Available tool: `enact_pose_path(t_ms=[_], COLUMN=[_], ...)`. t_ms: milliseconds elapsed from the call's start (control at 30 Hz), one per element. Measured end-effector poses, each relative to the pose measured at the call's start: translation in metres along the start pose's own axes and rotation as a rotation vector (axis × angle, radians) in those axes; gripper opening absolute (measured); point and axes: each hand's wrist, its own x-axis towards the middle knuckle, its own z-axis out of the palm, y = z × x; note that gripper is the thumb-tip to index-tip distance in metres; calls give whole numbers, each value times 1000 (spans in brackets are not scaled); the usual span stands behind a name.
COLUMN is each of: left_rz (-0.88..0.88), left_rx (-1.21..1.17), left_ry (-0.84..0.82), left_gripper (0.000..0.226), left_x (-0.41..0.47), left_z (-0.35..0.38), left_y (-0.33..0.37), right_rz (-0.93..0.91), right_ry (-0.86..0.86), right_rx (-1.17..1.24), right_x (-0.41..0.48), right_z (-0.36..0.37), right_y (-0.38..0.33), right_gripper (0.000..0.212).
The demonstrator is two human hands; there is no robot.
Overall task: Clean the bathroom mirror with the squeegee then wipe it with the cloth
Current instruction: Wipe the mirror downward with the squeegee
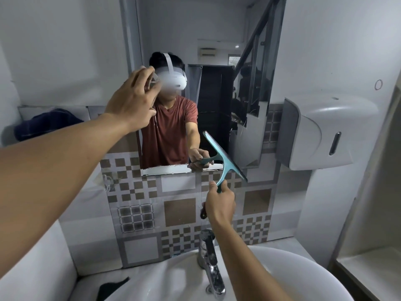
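The mirror (217,40) hangs on the wall above the sink and reflects a person in a red shirt. My right hand (220,204) is shut on the handle of a teal squeegee (223,157). Its blade is tilted and lies against the mirror's lower right corner. My left hand (132,101) is raised at the mirror's left edge with its fingers bent against the glass; whether it holds anything is unclear. A dark blue cloth (47,122) lies bunched on the ledge at the left, away from both hands.
A chrome faucet (210,268) stands below my right arm over the white sink (293,270). A black item (112,286) lies at the sink's left rim. A white wall dispenser (314,131) juts out right of the mirror. Patterned tiles (180,211) cover the wall below.
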Motion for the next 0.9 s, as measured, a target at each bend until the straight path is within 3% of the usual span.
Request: enact_pose_path(t_ms=[100, 200, 367, 533, 767, 900], left_rz=[20, 39, 63, 64, 62, 69], left_rx=[13, 29, 43, 47, 44, 60], left_ry=[-26, -60, -50, -46, -59, -63], left_gripper=[94, 93, 90, 88, 88, 87], left_x=[4, 9, 10, 9, 9, 8], left_z=[0, 2, 6, 6, 1, 0], left_y=[-4, -6, -9, -10, -9, -10], right_rz=[34, 66, 97, 88, 62, 71], right_ry=[11, 20, 20, 19, -74, -80], right_rx=[93, 143, 215, 245, 215, 226], right_x=[-6, -12, -17, -24, -53, -58], right_z=[16, 29, 44, 50, 66, 72], right_y=[-2, -5, -5, -6, 3, 3], right_gripper=[24, 36, 33, 45, 24, 39])
